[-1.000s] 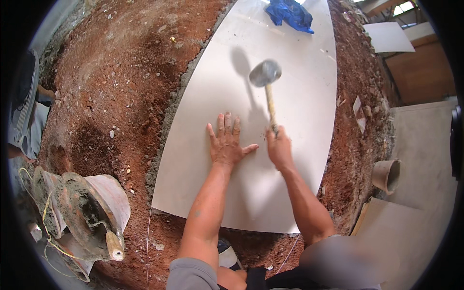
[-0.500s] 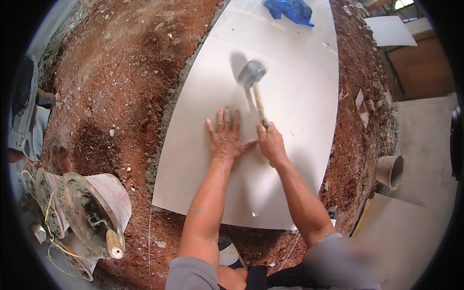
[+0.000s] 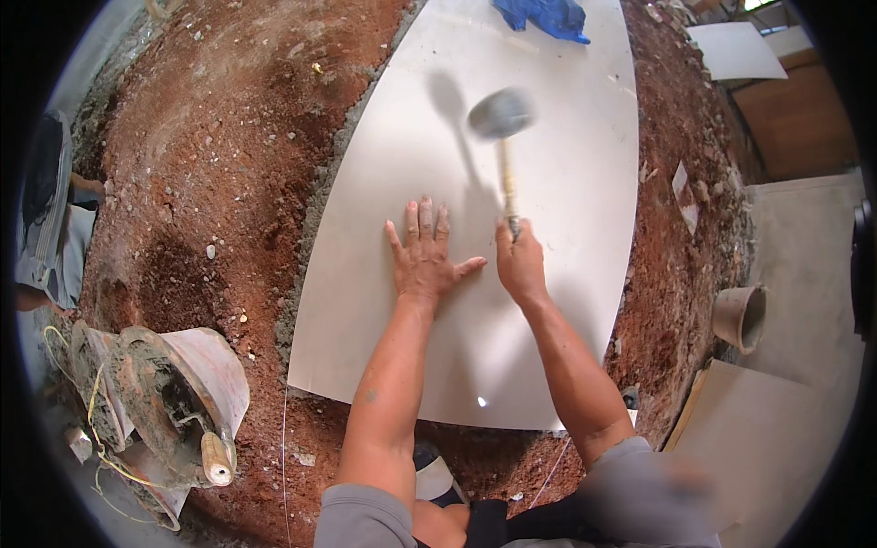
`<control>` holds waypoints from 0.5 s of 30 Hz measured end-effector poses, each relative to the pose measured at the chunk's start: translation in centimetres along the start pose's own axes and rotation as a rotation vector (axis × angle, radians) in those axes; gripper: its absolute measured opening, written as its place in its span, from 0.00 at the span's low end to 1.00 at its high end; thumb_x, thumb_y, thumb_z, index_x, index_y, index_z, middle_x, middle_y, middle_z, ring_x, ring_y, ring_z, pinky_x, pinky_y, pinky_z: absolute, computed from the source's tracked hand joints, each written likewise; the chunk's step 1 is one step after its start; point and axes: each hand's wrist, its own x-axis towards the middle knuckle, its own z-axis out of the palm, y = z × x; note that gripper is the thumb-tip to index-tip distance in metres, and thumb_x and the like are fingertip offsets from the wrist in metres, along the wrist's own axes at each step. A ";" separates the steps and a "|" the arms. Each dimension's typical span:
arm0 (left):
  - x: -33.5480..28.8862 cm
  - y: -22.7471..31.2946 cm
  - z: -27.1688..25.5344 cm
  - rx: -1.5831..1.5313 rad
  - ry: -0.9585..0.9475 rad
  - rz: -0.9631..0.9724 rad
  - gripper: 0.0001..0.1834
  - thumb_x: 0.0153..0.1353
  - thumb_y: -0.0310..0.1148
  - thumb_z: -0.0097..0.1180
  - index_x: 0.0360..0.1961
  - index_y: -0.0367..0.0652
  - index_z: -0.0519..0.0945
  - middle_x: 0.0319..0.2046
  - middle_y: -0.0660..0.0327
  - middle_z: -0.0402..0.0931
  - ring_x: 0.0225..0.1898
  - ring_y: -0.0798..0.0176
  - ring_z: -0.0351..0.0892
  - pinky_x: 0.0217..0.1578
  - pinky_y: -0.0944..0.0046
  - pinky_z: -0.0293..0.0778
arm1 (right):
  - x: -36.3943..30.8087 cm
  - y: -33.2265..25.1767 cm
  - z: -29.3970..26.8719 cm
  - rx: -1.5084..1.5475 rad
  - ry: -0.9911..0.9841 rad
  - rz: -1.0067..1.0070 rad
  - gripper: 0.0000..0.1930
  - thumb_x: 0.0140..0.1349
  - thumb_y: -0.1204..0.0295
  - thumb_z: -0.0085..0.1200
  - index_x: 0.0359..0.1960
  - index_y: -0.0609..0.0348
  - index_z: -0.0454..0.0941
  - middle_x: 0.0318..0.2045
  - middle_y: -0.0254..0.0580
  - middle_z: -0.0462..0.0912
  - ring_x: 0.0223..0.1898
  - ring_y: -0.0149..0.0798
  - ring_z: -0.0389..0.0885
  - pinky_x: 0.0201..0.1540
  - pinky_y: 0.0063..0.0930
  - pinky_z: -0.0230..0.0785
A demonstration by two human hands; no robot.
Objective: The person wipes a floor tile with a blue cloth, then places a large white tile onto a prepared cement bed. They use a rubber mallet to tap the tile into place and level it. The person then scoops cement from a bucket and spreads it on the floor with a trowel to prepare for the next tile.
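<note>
A large pale tile (image 3: 365, 301) lies on a bed of grey mortar and reddish soil. My left hand (image 3: 426, 260) rests flat on the tile with its fingers spread. In my right hand (image 3: 521, 263) is the handle of a rubber mallet (image 3: 510, 173). The mallet's grey head is smeared by motion and stands off the tile, its shadow falling apart from it to the left. A crumpled blue plastic bag (image 3: 546, 16) lies at the tile's far end.
Mortar-caked buckets (image 3: 203, 365) with a wooden-handled trowel (image 3: 216, 459) stand at the near left. Another person (image 3: 57, 215) shows partly at the left edge. A bucket (image 3: 740, 318) and leaning boards or tiles (image 3: 744, 406) are on the right. String (image 3: 284, 457) runs near the tile's near-left corner.
My right hand has shifted slightly right, and the mallet's head has risen from the tile, farther from its shadow. My left hand still lies flat in nearly the same place.
</note>
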 end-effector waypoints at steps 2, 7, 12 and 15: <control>0.2 0.0 0.1 -0.027 0.014 0.029 0.58 0.48 0.79 0.39 0.72 0.50 0.49 0.73 0.58 0.39 0.74 0.54 0.30 0.67 0.35 0.28 | -0.1 0.1 -0.5 -0.098 0.066 -0.142 0.16 0.69 0.60 0.46 0.40 0.64 0.72 0.24 0.57 0.80 0.29 0.57 0.80 0.33 0.45 0.70; 0.6 -0.9 0.0 -0.094 0.093 0.062 0.59 0.47 0.78 0.43 0.71 0.46 0.51 0.73 0.55 0.40 0.74 0.51 0.32 0.67 0.35 0.28 | -5.1 1.6 -2.0 0.197 0.021 -0.082 0.14 0.69 0.63 0.46 0.41 0.64 0.72 0.21 0.37 0.75 0.22 0.29 0.73 0.24 0.26 0.67; -8.5 -3.5 0.5 -0.193 0.162 -0.110 0.62 0.47 0.73 0.51 0.70 0.36 0.48 0.72 0.47 0.36 0.74 0.47 0.28 0.67 0.36 0.27 | -12.8 3.4 -2.0 0.396 -0.103 -0.151 0.13 0.71 0.65 0.44 0.41 0.65 0.71 0.18 0.28 0.66 0.16 0.21 0.63 0.17 0.17 0.56; -17.0 -4.6 1.4 -0.241 0.065 -0.292 0.64 0.47 0.73 0.51 0.70 0.32 0.44 0.72 0.45 0.34 0.73 0.47 0.25 0.68 0.37 0.25 | -14.4 4.4 -0.9 0.511 -0.099 -0.226 0.11 0.70 0.67 0.44 0.40 0.64 0.70 0.19 0.27 0.66 0.17 0.20 0.64 0.19 0.16 0.57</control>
